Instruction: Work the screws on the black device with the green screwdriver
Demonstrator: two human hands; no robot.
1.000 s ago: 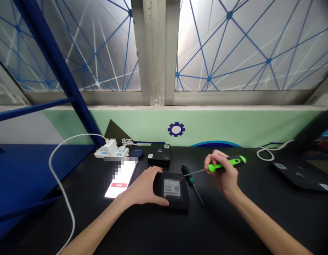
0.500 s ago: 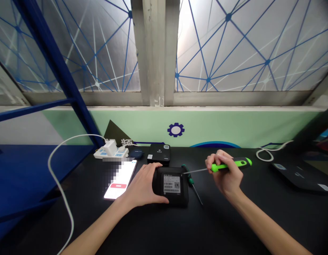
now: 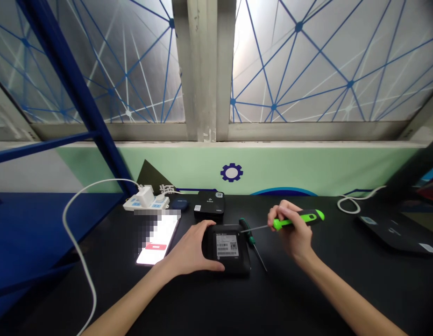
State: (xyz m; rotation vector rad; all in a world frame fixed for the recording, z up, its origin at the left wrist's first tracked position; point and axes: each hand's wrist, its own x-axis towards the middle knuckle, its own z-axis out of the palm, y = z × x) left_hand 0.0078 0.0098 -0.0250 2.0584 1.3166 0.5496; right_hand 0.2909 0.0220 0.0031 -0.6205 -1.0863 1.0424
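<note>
A small black set-top box (image 3: 226,266) lies on the table with its labelled face up. My left hand (image 3: 193,249) grips it from the left, thumb along the near edge and fingers at the far edge. In my right hand (image 3: 295,233) is a screwdriver (image 3: 309,216) with a green and black handle, fingers wrapped round it. Its thin shaft points left, and the tip is at the box's far right corner; whether it touches a screw is too small to tell. A second screwdriver (image 3: 251,239), dark green, lies just right of the box, under the line of the shaft.
Behind the box sits another black box (image 3: 209,203). A lit phone (image 3: 162,240) lies left of my left hand. A white power strip (image 3: 146,201) with a charger and white cable (image 3: 74,233) stands back left. At right lies a flat black device (image 3: 394,231).
My right hand and the screwdriver have shifted slightly left, and the handle sits a little nearer the box. The box appears turned very slightly under my left hand, which still grips it.
</note>
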